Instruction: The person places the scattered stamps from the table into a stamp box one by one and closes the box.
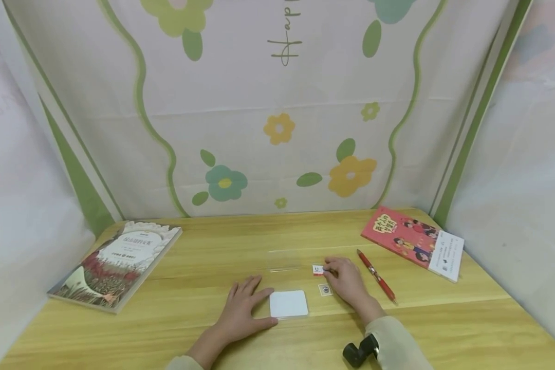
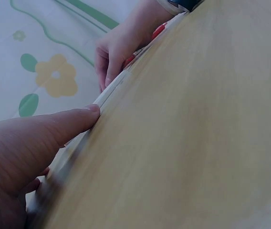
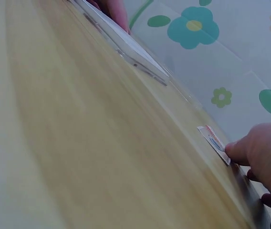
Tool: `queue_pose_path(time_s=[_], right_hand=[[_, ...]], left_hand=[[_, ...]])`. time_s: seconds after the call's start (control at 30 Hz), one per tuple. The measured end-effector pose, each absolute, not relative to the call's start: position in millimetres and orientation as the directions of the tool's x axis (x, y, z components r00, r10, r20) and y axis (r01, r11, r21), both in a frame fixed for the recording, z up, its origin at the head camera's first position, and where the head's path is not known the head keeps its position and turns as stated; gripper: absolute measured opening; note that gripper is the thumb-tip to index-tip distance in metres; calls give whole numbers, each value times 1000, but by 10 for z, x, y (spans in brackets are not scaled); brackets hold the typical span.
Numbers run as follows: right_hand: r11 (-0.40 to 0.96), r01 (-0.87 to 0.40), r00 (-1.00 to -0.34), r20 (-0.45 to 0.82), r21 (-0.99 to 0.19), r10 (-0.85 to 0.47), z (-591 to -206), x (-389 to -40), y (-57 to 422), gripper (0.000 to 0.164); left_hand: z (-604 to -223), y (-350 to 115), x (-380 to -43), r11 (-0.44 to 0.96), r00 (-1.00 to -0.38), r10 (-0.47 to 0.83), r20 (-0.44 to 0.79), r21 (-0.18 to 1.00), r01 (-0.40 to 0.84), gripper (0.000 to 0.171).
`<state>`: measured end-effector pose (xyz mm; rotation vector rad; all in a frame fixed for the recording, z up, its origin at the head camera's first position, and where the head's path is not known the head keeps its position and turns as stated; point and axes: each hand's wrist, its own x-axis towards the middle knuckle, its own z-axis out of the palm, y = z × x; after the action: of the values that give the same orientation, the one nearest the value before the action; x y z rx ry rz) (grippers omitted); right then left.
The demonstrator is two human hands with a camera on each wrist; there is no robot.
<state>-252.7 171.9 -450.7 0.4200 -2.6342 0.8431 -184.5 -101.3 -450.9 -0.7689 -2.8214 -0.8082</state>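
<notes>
A white card block in a clear case (image 1: 289,303) lies on the wooden table. My left hand (image 1: 246,311) rests beside it with fingers spread, its thumb and index tips at the case's left side. To the right, my right hand (image 1: 348,281) pinches the right edge of a small white-and-red card (image 1: 317,270) that bears a black letter-like mark. Just below that card lies a second small card (image 1: 325,290) with a dark blue round picture. In the right wrist view, the thumb meets the small cards (image 3: 214,144), which overlap from this angle.
A clear, flat plastic piece (image 1: 284,261) lies beyond the case. Right of my right hand is a red pen (image 1: 376,276). A red book (image 1: 411,241) lies at the back right, another book (image 1: 117,264) at the left. A flowered cloth (image 1: 240,128) hangs behind the table.
</notes>
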Motion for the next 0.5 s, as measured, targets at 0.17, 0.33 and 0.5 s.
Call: queue_pose_path(time_s=[0.17, 0.33, 0.5], right_hand=[[787, -364, -907, 384, -498, -176, -4514, -2533, 1726, 24], [794, -339, -927, 325, -505, -189, -4509, -2526, 1737, 37], [791, -356, -922, 327, -498, -209, -4515, -2525, 1753, 32]], left_hand=[[-4496, -1011, -1832, 732, -869, 440, 228, 470, 494, 66], [-4496, -1008, -1829, 736, -870, 439, 223, 466, 491, 66], [-4498, -1010, -1834, 737, -870, 440, 222, 464, 491, 66]])
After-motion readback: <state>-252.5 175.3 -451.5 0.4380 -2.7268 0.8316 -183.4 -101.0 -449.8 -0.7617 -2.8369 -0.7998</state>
